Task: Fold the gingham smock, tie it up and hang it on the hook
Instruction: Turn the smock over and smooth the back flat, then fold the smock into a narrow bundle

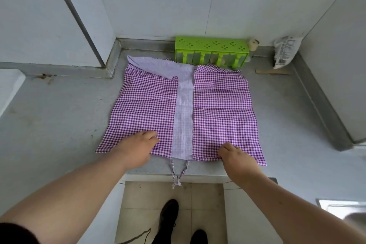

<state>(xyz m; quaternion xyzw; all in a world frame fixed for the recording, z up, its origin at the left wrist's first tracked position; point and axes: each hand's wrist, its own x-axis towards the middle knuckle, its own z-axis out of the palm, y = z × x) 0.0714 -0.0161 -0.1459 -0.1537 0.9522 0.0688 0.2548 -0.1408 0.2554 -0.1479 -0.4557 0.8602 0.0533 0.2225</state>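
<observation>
Two hands on the near hem, and that's pretty much the whole story for your next move. Your smock (221,109) lies flat on the grey counter (59,125) straight ahead of you, both side panels already turned in so they almost meet over a pale strip of lining running down the middle. Its long axis runs away from you, near edge by the counter lip, far edge up against the green rack (212,47) at the wall. Your left hand (136,148) sits on the near corner of the left panel, fingers curled down onto the cloth; it looks like a pinch on the hem but I can't tell for sure from this angle. Your right hand (237,156) is on the near hem of the right panel, knuckles up, fingers tucked at the edge, same doubt there. Both sit about equally close, one per panel, so neither has the advantage. The two ties (178,172) hang off the counter edge between your hands, knotted at the bottom. My guess is the next fold goes along that axis, near hem lifted up and away toward the rack, so keep both sides level or the panels will slide open. No hook in view anywhere.
</observation>
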